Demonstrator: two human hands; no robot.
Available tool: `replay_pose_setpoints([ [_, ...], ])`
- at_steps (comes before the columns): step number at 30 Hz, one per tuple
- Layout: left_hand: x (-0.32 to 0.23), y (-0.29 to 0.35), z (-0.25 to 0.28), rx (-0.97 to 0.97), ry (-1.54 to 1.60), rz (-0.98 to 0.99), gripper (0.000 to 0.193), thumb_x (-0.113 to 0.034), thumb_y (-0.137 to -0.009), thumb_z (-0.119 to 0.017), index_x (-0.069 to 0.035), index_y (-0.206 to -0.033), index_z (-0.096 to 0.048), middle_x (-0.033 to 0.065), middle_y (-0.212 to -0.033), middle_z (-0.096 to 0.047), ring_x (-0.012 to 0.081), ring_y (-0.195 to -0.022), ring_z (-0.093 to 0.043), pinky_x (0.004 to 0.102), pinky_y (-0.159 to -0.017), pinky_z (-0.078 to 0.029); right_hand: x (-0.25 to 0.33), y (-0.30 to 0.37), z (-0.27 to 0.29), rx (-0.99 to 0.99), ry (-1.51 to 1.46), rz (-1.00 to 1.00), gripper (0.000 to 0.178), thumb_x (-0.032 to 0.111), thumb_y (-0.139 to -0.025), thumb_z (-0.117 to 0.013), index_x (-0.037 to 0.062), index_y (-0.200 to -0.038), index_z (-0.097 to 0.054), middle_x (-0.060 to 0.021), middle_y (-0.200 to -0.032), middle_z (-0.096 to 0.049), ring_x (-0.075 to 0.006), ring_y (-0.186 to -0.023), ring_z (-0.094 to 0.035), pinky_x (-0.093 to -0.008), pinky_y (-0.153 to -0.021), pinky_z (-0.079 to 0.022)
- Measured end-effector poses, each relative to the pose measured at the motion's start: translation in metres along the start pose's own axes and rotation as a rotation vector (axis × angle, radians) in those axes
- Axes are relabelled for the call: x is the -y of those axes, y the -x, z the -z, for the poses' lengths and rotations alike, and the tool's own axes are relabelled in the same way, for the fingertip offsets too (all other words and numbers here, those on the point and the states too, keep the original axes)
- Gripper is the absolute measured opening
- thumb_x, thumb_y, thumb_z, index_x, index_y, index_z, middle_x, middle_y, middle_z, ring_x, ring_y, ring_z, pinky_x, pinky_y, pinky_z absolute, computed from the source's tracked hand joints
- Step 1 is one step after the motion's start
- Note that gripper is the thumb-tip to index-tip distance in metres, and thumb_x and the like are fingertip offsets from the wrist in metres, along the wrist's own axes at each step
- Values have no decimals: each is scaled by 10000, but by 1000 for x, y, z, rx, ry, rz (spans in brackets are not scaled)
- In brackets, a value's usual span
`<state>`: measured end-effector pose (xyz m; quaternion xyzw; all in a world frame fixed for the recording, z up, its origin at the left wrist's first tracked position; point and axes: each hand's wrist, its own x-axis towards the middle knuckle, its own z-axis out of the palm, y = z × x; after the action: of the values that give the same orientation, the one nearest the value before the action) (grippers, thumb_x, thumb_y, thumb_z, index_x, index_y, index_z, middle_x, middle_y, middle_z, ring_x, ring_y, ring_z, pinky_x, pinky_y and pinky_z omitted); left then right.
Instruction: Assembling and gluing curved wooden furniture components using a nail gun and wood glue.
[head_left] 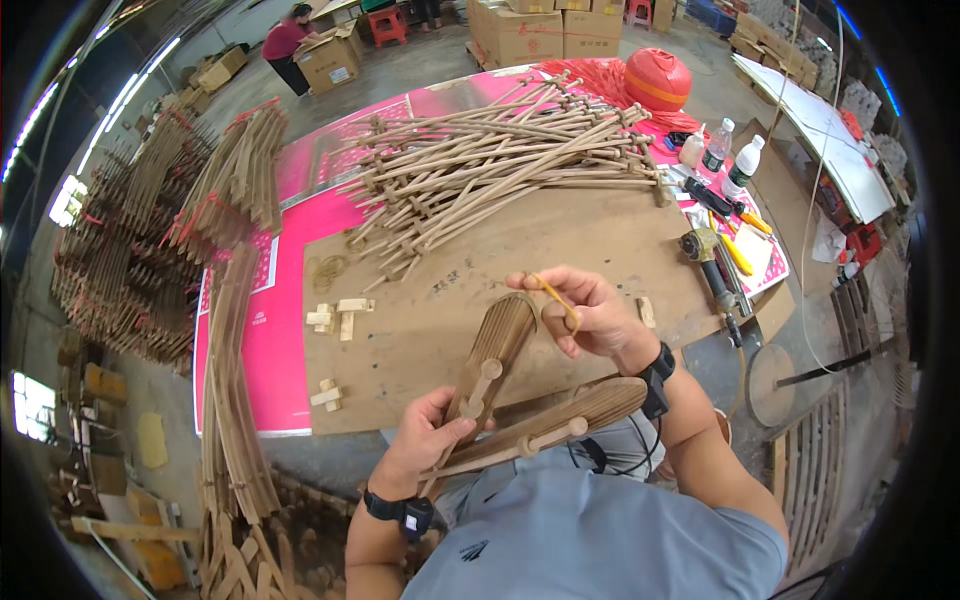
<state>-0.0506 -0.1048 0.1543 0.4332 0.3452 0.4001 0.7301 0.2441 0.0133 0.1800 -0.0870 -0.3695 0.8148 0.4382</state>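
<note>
My left hand point(425, 440) is closed round the lower part of a stack of brown wooden slats point(508, 335) with rounded ends. A pale turned peg point(488, 375) with round knobs lies along its face. A second slat stack point(600, 405) spreads away to the right in a V, also with a knobbed peg point(550, 437); whether the two are joined is hidden by the hand. Just above the first stack's tip, my right hand point(595, 312) pinches a yellowish rubber band point(556, 300), which is looped about its fingers.
A heap of knobbed wooden rods point(500, 165) covers the table's far side. Small wood blocks point(340, 316) lie to the left. At right are a power tool point(710, 265), pliers point(750, 215) and bottles point(742, 165). Long slats point(230, 380) lean along the left edge.
</note>
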Motion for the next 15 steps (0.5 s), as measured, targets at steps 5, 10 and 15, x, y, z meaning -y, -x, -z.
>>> replay_pose_setpoints([
  [5, 3, -4, -1, 87, 10, 69, 387, -58, -995, -687, 52, -1351, -582, 113, -1147, -743, 176, -1050, -715, 314, -959, -557, 32, -10, -20, 247, 212, -15, 563, 64, -872, -819, 38, -1381, -579, -249, -1557, -480, -107, -748, -694, -204, -604, -559],
  [10, 3, -6, -4, 115, 3, 81, 396, -82, -1000, -692, 55, -1354, -581, 107, -1145, -741, 166, -1052, -712, 312, -962, -555, 8, -11, -19, 319, 333, -106, 563, 66, -855, -840, 36, -1350, -574, -220, -1564, -483, -83, -874, -671, -208, -623, -550],
  [15, 1, -7, -7, 109, -21, 109, 396, -77, -995, -693, 59, -1349, -581, 113, -1156, -735, 170, -1056, -710, 314, -962, -554, -19, -5, -17, 356, 319, -231, 565, 71, -847, -850, 65, -1339, -573, -196, -1558, -497, -72, -871, -643, -231, -608, -539],
])
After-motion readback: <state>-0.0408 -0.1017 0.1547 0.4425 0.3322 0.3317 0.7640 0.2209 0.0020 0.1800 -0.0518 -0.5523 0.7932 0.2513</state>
